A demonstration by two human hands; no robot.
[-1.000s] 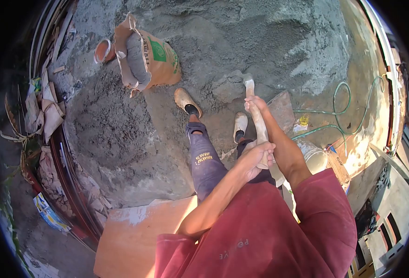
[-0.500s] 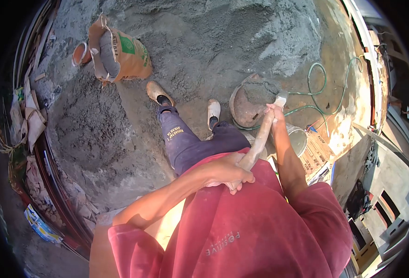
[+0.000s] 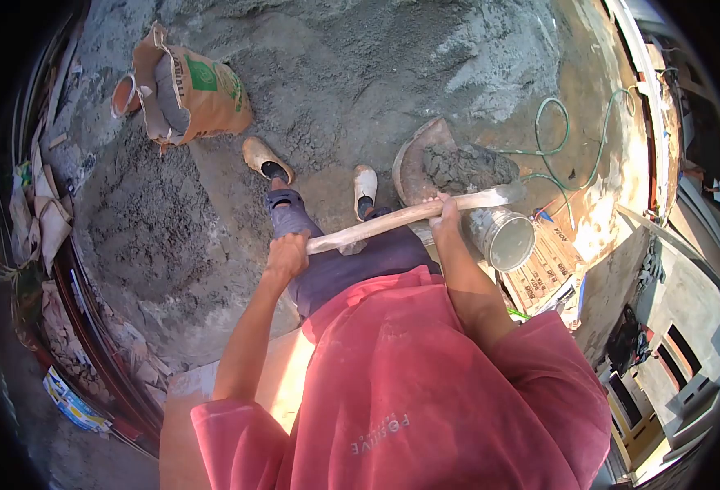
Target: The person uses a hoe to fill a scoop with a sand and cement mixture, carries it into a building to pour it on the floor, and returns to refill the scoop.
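Both fists are wrapped round the pale wooden handle of a hoe (image 3: 384, 222), which lies nearly level across my thighs. My left hand (image 3: 288, 251) grips the rear end, in front of my left thigh. Further along, close to the metal socket, my right hand (image 3: 445, 212) is closed round it. Beyond that hand shows the broad, dirt-coated hoe blade (image 3: 413, 167), with a lump of wet grey mortar (image 3: 468, 167) on it. A pale bucket (image 3: 511, 241) stands just to the right of my right forearm, and the handle's far end overlaps its top side in this view.
An open paper cement bag (image 3: 213, 102) stands at the upper left beside an orange bucket (image 3: 125, 95). Grey mix (image 3: 327, 73) covers the ground ahead. A green hose (image 3: 568, 135) loops at the right, near printed cardboard (image 3: 544, 261). Planks and debris line the left edge.
My left hand has swung forward and left from my belly, turning the handle from steep to nearly level. The hoe blade has turned with it, and its mortar shows more fully.
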